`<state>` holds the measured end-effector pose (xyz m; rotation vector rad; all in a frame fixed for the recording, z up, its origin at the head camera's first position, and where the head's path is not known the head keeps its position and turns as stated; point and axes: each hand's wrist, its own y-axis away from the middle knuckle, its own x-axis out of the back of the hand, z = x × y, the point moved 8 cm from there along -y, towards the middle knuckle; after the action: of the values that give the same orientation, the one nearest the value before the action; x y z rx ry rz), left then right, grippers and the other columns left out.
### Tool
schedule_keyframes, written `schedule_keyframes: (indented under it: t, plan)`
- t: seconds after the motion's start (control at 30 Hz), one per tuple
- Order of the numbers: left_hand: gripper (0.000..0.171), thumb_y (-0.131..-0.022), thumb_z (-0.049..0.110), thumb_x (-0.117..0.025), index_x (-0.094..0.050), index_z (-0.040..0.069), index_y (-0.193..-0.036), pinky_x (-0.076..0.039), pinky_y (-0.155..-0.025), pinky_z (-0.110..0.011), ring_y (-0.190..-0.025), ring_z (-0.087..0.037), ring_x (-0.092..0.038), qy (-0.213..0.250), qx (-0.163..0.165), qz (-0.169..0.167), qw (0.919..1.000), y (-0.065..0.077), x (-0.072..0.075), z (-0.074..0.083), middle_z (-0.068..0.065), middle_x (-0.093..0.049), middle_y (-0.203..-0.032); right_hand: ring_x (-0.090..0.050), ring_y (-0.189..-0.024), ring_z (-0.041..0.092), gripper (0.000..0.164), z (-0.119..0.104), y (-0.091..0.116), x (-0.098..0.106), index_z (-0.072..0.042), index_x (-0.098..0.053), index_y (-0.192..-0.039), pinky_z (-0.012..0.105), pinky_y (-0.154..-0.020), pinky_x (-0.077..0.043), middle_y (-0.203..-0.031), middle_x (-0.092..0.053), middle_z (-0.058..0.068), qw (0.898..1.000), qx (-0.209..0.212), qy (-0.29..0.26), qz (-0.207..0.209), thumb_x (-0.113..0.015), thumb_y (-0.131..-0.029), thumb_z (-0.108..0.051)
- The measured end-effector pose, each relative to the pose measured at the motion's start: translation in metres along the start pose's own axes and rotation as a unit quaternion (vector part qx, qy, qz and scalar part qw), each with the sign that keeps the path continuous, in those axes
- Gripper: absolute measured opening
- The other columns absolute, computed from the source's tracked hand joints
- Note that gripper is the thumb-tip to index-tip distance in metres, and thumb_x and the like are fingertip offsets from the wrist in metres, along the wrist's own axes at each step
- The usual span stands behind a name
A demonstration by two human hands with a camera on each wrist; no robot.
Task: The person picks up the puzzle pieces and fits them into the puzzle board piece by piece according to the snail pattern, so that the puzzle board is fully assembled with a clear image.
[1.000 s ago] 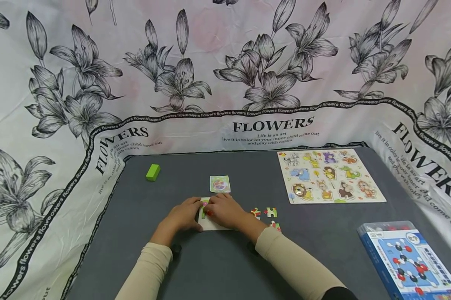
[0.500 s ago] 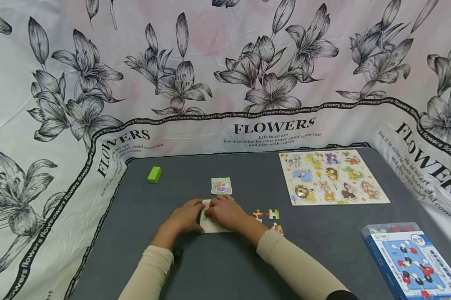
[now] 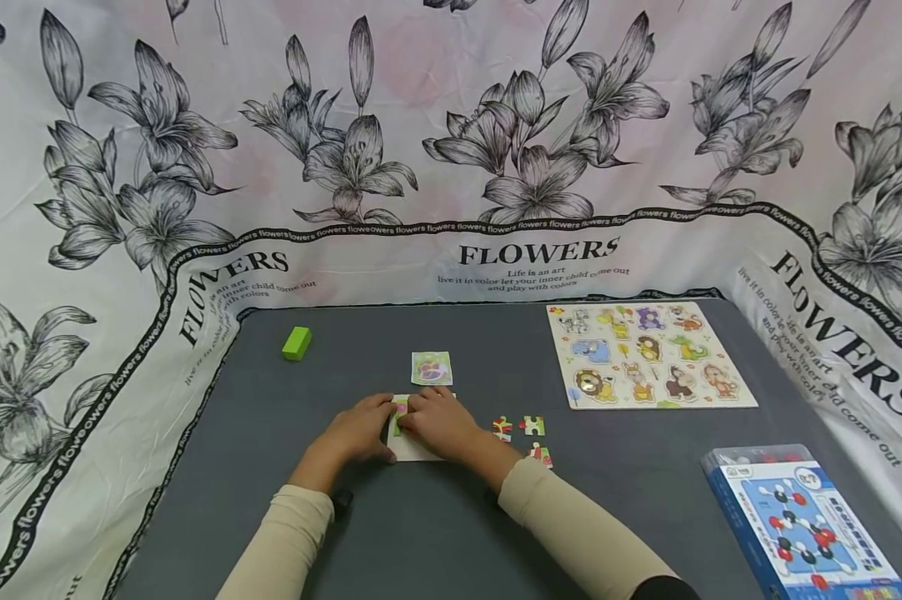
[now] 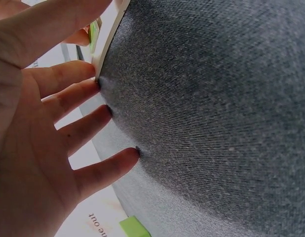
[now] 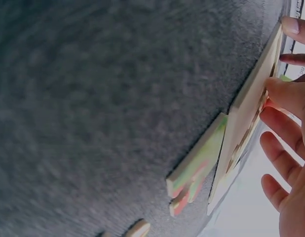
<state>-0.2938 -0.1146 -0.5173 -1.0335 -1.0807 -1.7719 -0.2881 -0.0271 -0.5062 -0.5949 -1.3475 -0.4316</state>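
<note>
A pale wooden jigsaw board point(image 3: 413, 452) lies on the grey table between the two hands, with green and pink pieces at its left part. My left hand point(image 3: 357, 431) holds the board's left side, thumb at the near corner and fingertips along the edge. Over the board, my right hand point(image 3: 442, 423) pinches a reddish puzzle piece point(image 5: 270, 103) between thumb and index finger, low against the board's surface. The fingers cover most of that piece in the head view. Just right of the board lie several loose puzzle pieces point(image 3: 533, 426), red, green and white.
Beyond the board lies a small square picture card point(image 3: 431, 367). A green block point(image 3: 297, 343) stands at the back left. At the back right is an animal puzzle board point(image 3: 664, 403), and a blue box with molecule pictures point(image 3: 811, 525) lies at the front right.
Both hands stay at the board with only slight finger movement. The red bit that showed under the right fingers is now covered in the head view. The head view has shifted slightly.
</note>
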Motion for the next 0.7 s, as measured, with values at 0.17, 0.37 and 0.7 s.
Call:
schedule_keyframes:
  t: [0.17,0.37,0.7]
  plan:
    - [0.08,-0.069,0.03,-0.088,-0.053,0.003,-0.136,-0.041,-0.099,-0.058,-0.137,-0.032,-0.039,-0.005,-0.003,-0.001,1.0,0.002,0.0031,-0.0035,-0.014,-0.042,-0.148,-0.057,-0.102,0.014,0.023,-0.0026,-0.0028,0.0008,-0.033,-0.071,-0.113,0.036,-0.095,-0.043,-0.101,-0.062,-0.009,1.0,-0.008,0.007,-0.006,-0.055,-0.098,-0.035]
    - [0.08,-0.07,0.03,-0.087,-0.052,0.003,-0.137,-0.04,-0.099,-0.059,-0.138,-0.032,-0.037,-0.001,-0.004,-0.007,1.0,0.0003,0.0019,-0.0027,-0.014,-0.041,-0.149,-0.056,-0.105,0.014,0.023,-0.0005,-0.0023,-0.0029,-0.035,-0.071,-0.115,0.036,-0.097,-0.042,-0.103,-0.062,-0.009,1.0,-0.022,0.013,-0.018,-0.054,-0.099,-0.035]
    - [0.081,-0.07,0.03,-0.087,-0.052,0.004,-0.138,-0.041,-0.098,-0.059,-0.138,-0.033,-0.037,-0.002,-0.002,-0.01,0.9999,0.0013,0.0011,-0.0018,-0.014,-0.041,-0.15,-0.055,-0.109,0.016,0.024,0.0034,0.0001,-0.0042,-0.033,-0.07,-0.118,0.037,-0.099,-0.042,-0.111,-0.064,-0.007,0.999,-0.033,-0.027,-0.032,-0.06,-0.096,-0.034]
